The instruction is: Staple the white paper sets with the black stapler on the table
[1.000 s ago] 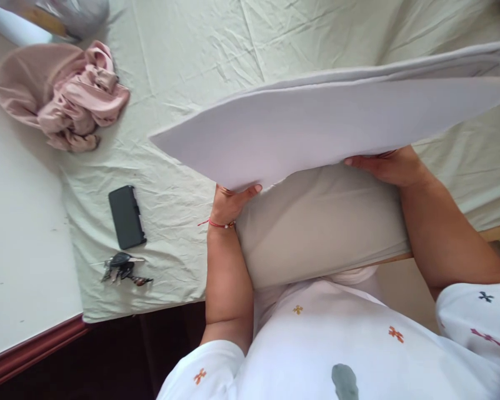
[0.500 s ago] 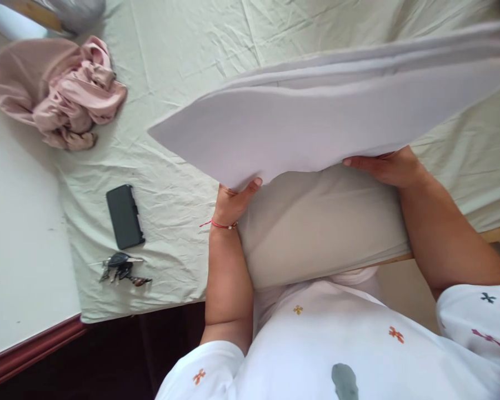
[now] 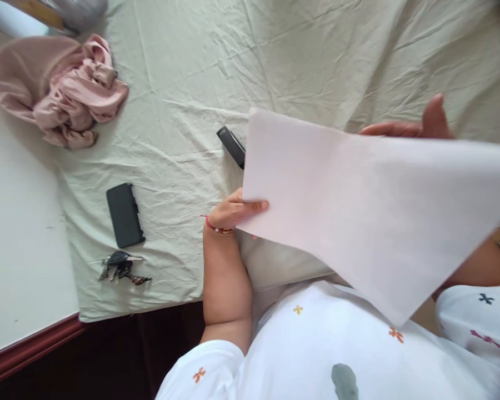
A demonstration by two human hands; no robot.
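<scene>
A large sheet of white paper (image 3: 358,211) hangs slanting in front of me, one corner dipping against my shirt. My left hand (image 3: 235,210) grips its left edge, thumb on the near face and fingers behind. Beyond the upper edge shows my right hand (image 3: 416,125), its thumb raised and fingers stretched out, apparently not pinching the paper; its palm and wrist are hidden. Just past my left hand, a narrow black object (image 3: 232,145), perhaps a stapler, lies on the pale green sheet, partly covered by the paper.
A black phone (image 3: 125,215) and a bunch of keys (image 3: 123,266) lie on the pale green bedsheet (image 3: 179,166) at the left. Crumpled pink cloth (image 3: 77,94) is farther back, near the white wall (image 3: 20,239). A dark red edge (image 3: 33,347) runs along the lower left.
The paper has swung down towards me and turned its broad face up. My right hand has left its near edge and moved behind it. The narrow black object has come into view.
</scene>
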